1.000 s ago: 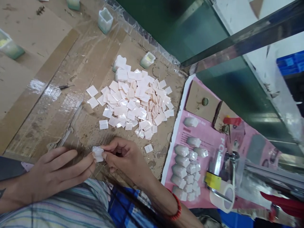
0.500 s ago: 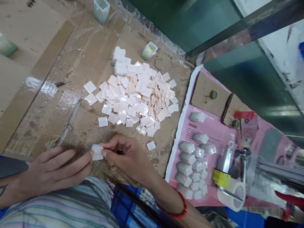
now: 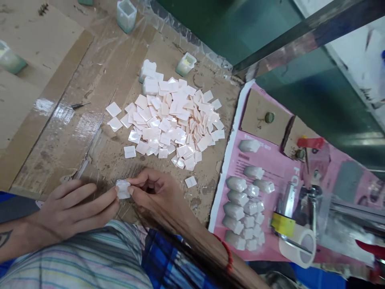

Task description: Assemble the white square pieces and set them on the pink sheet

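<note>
Between the fingertips of both my hands is a small white, block-like piece (image 3: 123,189), held just above the cardboard near my body. My left hand (image 3: 81,206) pinches it from the left, its other fingers stretched out. From the right, my right hand (image 3: 156,190) grips its edge between thumb and forefinger. Beyond my hands lies a loose pile of thin, pale pink square tiles (image 3: 177,116). One single tile (image 3: 190,182) rests apart, right of my right hand. What the piece looks like underneath is hidden by my fingers.
White faceted pieces (image 3: 234,210) stand in rows on a pink sheet (image 3: 255,156) at right, beside a tape dispenser (image 3: 296,241). Small translucent cups (image 3: 126,17) stand at the back and left. A thin dark tool (image 3: 80,105) lies on the cardboard. A metal-framed panel borders the back.
Both hands keep their pinch on the white piece, which looks slightly turned. The view has shifted a little, and strands of hair now cross my right forearm.
</note>
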The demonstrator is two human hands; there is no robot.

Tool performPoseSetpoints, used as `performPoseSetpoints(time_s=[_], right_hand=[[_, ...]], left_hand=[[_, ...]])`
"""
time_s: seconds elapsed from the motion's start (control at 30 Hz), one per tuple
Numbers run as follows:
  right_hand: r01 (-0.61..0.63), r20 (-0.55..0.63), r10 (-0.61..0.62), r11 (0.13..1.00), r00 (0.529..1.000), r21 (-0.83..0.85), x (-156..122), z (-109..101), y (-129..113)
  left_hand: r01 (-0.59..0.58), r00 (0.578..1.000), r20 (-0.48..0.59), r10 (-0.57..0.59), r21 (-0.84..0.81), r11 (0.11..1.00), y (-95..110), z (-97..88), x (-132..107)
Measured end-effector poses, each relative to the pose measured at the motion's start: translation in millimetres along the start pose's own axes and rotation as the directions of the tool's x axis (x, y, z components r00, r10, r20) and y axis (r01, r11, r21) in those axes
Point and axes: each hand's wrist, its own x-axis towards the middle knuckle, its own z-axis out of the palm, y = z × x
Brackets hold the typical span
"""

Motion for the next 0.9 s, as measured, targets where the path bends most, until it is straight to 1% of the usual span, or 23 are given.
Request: performPoseSetpoints(time_s=[0.13, 0.23, 0.3, 0.37, 0.43, 0.57, 0.63, 0.7, 0.77, 0.83, 0.9], right_hand=[[0.074, 0.021, -0.074, 0.996, 0.997, -0.040, -1, 0, 11], [0.213, 0.004, -0.215, 0.965, 0.977, -0.156, -4, 0, 16], [0.257, 0.006, -0.261, 0.943, 0.965, -0.210, -6, 1, 16], [0.236, 0.026, -0.236, 0.949, 0.971, -0.209, -8, 2, 13], [0.191, 0.039, -0.187, 0.966, 0.982, -0.175, -7, 3, 10], [0.141, 0.000, -0.141, 0.987, 0.990, -0.074, -3, 3, 12], [0.128, -0.017, -0.129, 0.990, 0.992, -0.051, -2, 3, 14], [0.112, -0.028, -0.114, 0.992, 0.993, -0.050, -1, 3, 16], [0.115, -0.037, -0.117, 0.992, 0.992, -0.057, -2, 3, 17], [0.117, -0.037, -0.120, 0.990, 0.992, -0.076, -3, 3, 18], [0.107, -0.029, -0.111, 0.990, 0.993, -0.096, -2, 3, 19]], left_hand=[[0.016, 1.000, 0.000, -0.016, -0.046, 0.999, 1, 2.0, -1], [0.025, 1.000, -0.004, -0.025, -0.057, 0.998, 0, 5.5, -5], [0.026, 1.000, 0.000, -0.026, -0.050, 0.998, -1, 7.0, -7], [0.015, 1.000, 0.010, -0.015, -0.049, 0.999, -1, 7.8, -7], [-0.001, 1.000, 0.016, 0.002, -0.066, 0.998, -1, 8.6, -7], [0.013, 1.000, -0.010, -0.014, -0.075, 0.997, -1, 9.9, -6], [0.009, 1.000, -0.011, -0.010, -0.068, 0.998, -2, 9.3, -6], [-0.018, 1.000, 0.008, 0.019, -0.074, 0.997, -3, 8.1, -5], [-0.042, 0.999, 0.006, 0.043, -0.086, 0.995, -3, 7.9, -7], [-0.049, 0.999, 0.017, 0.051, -0.078, 0.996, -3, 9.5, -10], [-0.043, 0.997, 0.066, 0.047, -0.056, 0.997, -2, 12.6, -16]])
